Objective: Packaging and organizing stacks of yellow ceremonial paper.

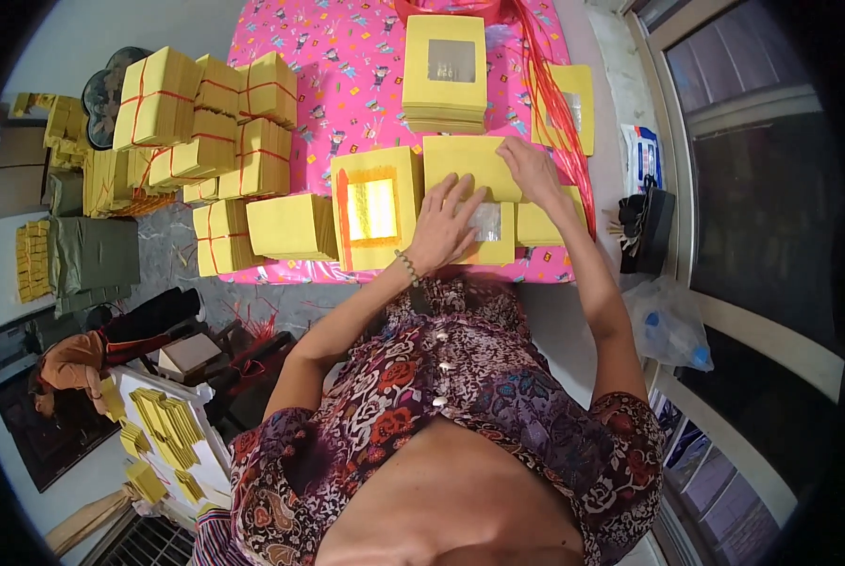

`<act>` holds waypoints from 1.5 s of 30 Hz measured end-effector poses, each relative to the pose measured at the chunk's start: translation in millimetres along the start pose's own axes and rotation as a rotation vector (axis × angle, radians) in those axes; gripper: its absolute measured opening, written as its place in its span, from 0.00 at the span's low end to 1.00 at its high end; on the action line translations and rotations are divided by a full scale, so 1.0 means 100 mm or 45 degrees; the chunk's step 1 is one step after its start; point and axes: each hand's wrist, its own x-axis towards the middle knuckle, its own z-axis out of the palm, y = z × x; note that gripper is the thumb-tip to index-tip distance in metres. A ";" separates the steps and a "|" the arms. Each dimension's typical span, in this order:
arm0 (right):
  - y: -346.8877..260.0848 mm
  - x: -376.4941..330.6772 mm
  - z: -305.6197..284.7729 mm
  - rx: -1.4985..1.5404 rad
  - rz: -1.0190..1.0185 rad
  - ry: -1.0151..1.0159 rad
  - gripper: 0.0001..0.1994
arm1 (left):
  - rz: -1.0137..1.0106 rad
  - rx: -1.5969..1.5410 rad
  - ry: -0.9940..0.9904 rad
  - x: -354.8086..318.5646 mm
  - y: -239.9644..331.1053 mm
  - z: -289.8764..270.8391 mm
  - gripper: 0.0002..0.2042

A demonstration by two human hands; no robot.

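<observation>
My left hand (446, 226) lies flat, fingers spread, on a low stack of yellow paper sheets with a silver foil square (488, 224) at the table's near edge. My right hand (533, 170) rests with bent fingers on a plain yellow sheet (465, 162) lying just beyond that stack, pinching its right edge. To the left sits a yellow stack topped by a gold foil square with an orange border (375, 208). Another yellow stack (540, 226) lies under my right wrist.
A pink patterned cloth (347, 85) covers the table. A tall yellow stack with a silver square (446, 71) stands at the back, red strings (554, 104) beside it. Tied yellow bundles (205, 113) fill the left. A plain stack (292, 226) sits near them. Bags (649, 226) lie right.
</observation>
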 end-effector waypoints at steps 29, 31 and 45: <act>0.00 0.33 0.35 -0.089 -0.144 -0.176 0.15 | -0.111 0.091 -0.226 0.17 -0.15 0.20 0.38; -0.01 0.32 0.35 -0.088 -0.125 -0.185 0.15 | -0.109 0.084 -0.220 0.17 -0.14 0.20 0.38; -0.27 -0.32 0.26 -0.263 -0.178 0.019 0.22 | -0.113 0.060 -0.227 0.12 -0.16 0.28 0.36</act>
